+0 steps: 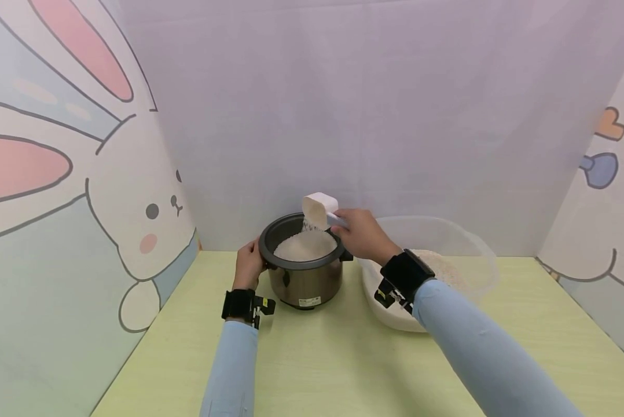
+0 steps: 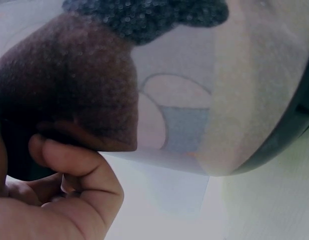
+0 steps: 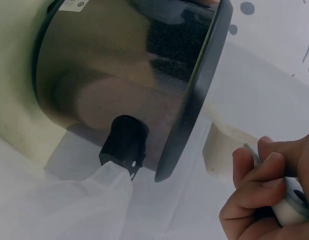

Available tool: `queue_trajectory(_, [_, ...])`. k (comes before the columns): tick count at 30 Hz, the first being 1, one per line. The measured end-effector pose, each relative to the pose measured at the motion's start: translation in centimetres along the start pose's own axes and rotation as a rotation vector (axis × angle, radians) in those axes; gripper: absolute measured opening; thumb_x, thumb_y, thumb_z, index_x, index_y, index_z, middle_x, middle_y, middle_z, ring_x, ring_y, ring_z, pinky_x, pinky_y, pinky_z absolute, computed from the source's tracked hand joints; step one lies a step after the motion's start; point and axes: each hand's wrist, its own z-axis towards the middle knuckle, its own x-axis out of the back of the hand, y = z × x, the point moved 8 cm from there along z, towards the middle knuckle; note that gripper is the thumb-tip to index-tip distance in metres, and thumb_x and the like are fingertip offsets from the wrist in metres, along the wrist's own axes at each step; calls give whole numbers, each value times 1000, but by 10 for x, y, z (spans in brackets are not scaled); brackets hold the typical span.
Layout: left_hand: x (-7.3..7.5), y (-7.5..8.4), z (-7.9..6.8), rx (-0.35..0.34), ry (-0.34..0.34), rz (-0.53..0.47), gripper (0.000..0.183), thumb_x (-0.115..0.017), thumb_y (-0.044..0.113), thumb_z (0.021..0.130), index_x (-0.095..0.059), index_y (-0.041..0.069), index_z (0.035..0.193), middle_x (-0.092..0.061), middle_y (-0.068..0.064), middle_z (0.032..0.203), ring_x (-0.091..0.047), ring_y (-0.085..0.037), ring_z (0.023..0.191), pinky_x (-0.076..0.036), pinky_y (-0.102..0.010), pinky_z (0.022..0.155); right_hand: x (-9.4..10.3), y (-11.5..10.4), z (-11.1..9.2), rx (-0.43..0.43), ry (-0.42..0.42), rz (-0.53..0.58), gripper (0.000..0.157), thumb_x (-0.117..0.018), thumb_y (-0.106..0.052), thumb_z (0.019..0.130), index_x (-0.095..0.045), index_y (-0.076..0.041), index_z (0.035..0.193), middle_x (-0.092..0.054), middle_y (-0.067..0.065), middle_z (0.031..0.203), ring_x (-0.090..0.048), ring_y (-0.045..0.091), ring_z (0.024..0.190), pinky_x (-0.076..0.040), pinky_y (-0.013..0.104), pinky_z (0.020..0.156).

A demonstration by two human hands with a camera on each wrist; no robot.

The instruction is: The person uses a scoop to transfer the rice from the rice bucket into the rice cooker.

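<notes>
A shiny rice cooker (image 1: 304, 284) with a dark rim stands on the table, holding a mound of white rice (image 1: 304, 248). My left hand (image 1: 248, 266) grips its left side; the left wrist view shows thumb and fingers curled round the black side handle (image 2: 24, 160). Over the cooker's right rim, my right hand (image 1: 366, 234) holds a white measuring scoop (image 1: 322, 205) by its handle. The scoop is tipped to the left, and grains fall from its mouth into the cooker. In the right wrist view, the fingers (image 3: 254, 192) wrap the scoop's handle.
Right of the cooker, partly behind my right forearm, sits a translucent white tub (image 1: 390, 313) with rice (image 1: 442, 269) in it. Its clear rim reaches near the cooker's right handle (image 3: 125, 140). A pale curtain (image 1: 343, 116) hangs behind the green table (image 1: 312, 365), with cartoon-printed panels at both sides.
</notes>
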Motion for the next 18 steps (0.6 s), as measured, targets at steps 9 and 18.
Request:
queue_trajectory(9, [1, -1, 0, 14, 8, -7, 47, -48, 38, 110, -68, -3, 122, -52, -1, 69, -57, -11, 60, -54, -24, 59, -7, -12, 0, 71, 4, -79, 22, -62, -5, 102, -66, 3, 122, -72, 16, 107, -69, 29, 94, -53, 44, 81])
queue_trajectory(18, [2, -3, 1, 26, 17, -16, 44, -49, 36, 110, -68, 0, 124, -54, -3, 74, -58, -12, 62, -55, -26, 59, -11, -13, -1, 55, -49, -158, 26, -59, -6, 104, -60, 0, 129, -71, 15, 106, -68, 28, 91, -52, 43, 78])
